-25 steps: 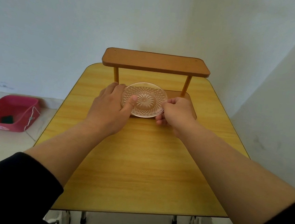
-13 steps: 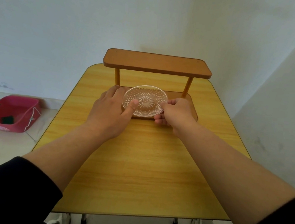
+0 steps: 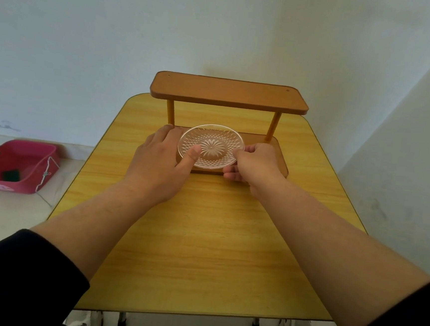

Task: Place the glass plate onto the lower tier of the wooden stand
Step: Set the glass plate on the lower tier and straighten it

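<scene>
Cut-glass plate [image 3: 211, 147], rigid, likely slippery and breakable, over the wooden stand's lower tier [image 3: 274, 152]: left hand [image 3: 162, 160] and right hand [image 3: 256, 164] grip clamped on opposite rims, best hold.

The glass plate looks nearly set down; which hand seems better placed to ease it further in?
Probably the left hand: its thumb lies on the glass plate, while the right hand only pinches the rim.

A: Who grips the clear, round cut-glass plate [image 3: 211, 146]?
B: Left hand [image 3: 159, 163] pinches its left rim, thumb on top; right hand [image 3: 254, 166] its right; brown wooden stand's lower tier [image 3: 278, 155] beneath.
</scene>
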